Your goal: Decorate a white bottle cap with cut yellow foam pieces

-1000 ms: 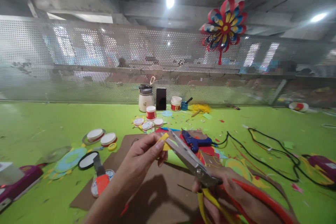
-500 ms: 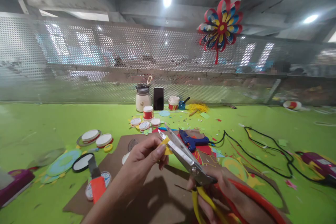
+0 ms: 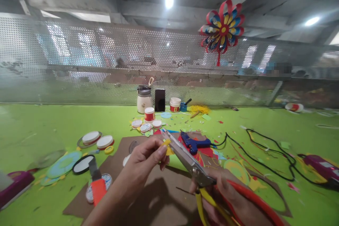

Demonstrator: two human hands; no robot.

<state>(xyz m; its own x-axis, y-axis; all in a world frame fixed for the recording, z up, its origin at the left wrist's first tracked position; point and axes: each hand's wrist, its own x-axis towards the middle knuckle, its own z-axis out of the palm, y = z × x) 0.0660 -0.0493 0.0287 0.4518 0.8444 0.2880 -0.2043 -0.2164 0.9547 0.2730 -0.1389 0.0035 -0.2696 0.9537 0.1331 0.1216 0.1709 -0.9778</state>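
Note:
My left hand (image 3: 148,155) pinches a small piece of yellow paper (image 3: 167,147) between thumb and fingers. Wrapped round the red and yellow handles of a pair of scissors (image 3: 186,160) is my right hand (image 3: 225,190). The blades point up and away from me, nearly together, and lie right beside the yellow paper. Whether they touch it I cannot tell. Both hands are above a brown cardboard sheet (image 3: 156,197) on the green table (image 3: 50,123). Just beyond the scissors lies a blue glue gun (image 3: 194,142).
A box cutter (image 3: 97,187) lies at the left near white lids (image 3: 105,141). A flask (image 3: 144,100), a phone (image 3: 160,100) and paste tubs (image 3: 149,114) stand at the back before a perforated screen (image 3: 106,53). A black cord (image 3: 265,166) loops at the right. A paper flower (image 3: 224,28) hangs above.
The scissor blades have come together from being spread apart. The left hand and the yellow paper have stayed in nearly the same place.

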